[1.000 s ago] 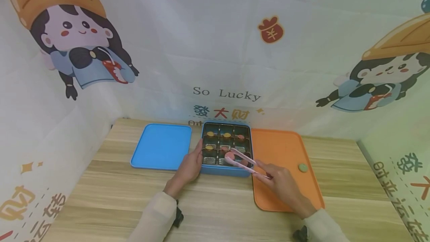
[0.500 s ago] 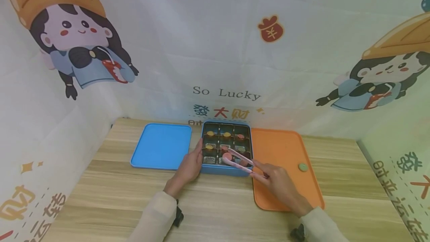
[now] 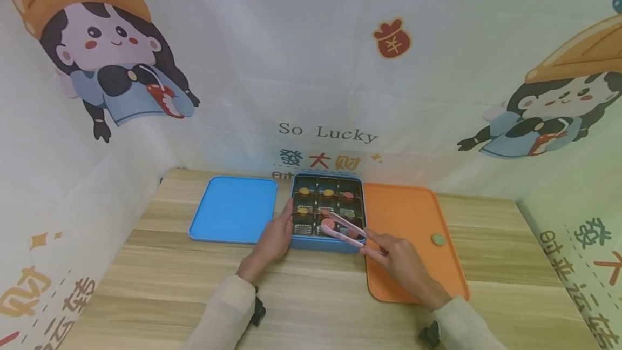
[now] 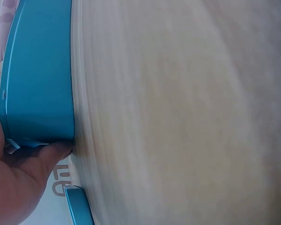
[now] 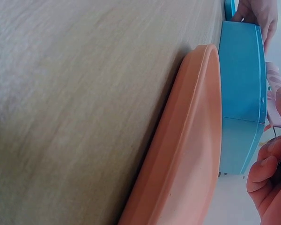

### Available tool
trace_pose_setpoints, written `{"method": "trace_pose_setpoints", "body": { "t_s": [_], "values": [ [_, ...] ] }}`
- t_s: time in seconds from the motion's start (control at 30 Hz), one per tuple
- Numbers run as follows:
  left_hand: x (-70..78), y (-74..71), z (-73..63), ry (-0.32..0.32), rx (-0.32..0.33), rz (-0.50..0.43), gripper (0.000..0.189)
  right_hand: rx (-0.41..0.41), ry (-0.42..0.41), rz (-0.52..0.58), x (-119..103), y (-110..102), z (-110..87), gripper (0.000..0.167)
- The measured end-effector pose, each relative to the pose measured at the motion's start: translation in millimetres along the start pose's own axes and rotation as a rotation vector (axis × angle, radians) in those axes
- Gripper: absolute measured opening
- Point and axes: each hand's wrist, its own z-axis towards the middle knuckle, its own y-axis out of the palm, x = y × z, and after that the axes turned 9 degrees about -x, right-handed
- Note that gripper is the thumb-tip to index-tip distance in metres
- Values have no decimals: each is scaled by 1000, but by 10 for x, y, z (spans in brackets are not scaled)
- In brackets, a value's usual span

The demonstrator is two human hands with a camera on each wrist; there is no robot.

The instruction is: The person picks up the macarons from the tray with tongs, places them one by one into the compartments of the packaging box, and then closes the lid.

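Note:
A blue box (image 3: 326, 244) with a dark divided insert (image 3: 303, 223) stands at the middle back in the head view. Fingers extended, my left hand (image 3: 274, 237) rests against its left side; the left wrist view has that hand (image 4: 23, 183) touching the blue wall. My right hand (image 3: 405, 263) grips pink tongs (image 3: 347, 239) that reach over the box's front compartments. A small pink disc, macaron-like, (image 3: 328, 224) is at the tong tips, over the front middle compartment. Yellow discs (image 3: 328, 193), pink ones (image 3: 347, 196) and a green one (image 3: 347, 213) sit in other compartments.
A blue lid (image 3: 234, 209) lies left of the box. An orange tray (image 3: 403, 215) lies against its right side, bearing one green disc (image 3: 438, 240). The wooden table (image 3: 311, 296) reaches a printed cloth backdrop (image 3: 316, 69) at the back.
The tongs and the pink disc have shifted slightly left over the box, and my right hand has moved a little with them. My left hand stays at the box's side.

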Motion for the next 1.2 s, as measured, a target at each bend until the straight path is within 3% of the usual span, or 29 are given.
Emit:
{"method": "trace_pose_setpoints", "body": {
  "t_s": [0.73, 0.97, 1.2],
  "values": [
    [-15, 0, 10, -4, -3, 4, 53, 3, 31, 54, 11, 7, -13, 43],
    [-23, 6, 10, 2, -6, 3, 53, 55, 71, 87, 66, -36, -85, 41],
    [-27, 10, 12, 2, 4, 9, 53, 138, 94, 32, 207, -136, -226, 42]
  ]
}}
